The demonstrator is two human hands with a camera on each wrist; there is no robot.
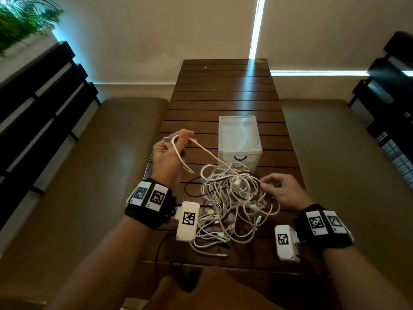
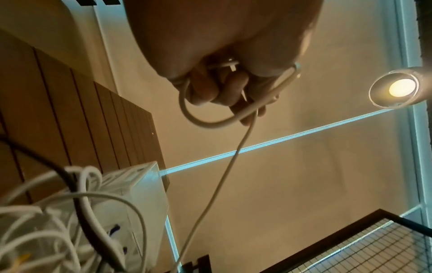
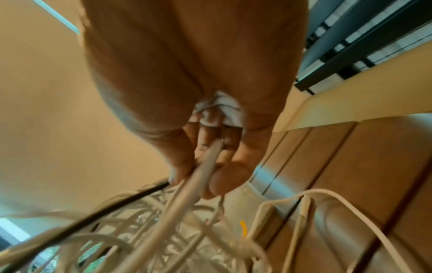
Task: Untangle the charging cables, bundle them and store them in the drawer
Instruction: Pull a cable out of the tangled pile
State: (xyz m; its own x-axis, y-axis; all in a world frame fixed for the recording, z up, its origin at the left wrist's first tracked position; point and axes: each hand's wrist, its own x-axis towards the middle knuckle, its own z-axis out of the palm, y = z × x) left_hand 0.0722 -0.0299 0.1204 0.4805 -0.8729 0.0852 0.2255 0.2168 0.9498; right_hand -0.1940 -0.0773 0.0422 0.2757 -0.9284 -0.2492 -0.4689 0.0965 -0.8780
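Note:
A tangled heap of white charging cables with one black cable lies on the slatted wooden table. My left hand is raised left of the heap and grips a looped white cable whose strand runs down into the tangle; the loop shows below my curled fingers in the left wrist view. My right hand sits at the heap's right edge, its fingers pinching a white cable in the pile. A small clear plastic drawer unit stands just behind the heap.
Padded benches flank the table on both sides. Dark slatted furniture stands at the far left and far right. A plant is at the top left. A lamp glows in the left wrist view.

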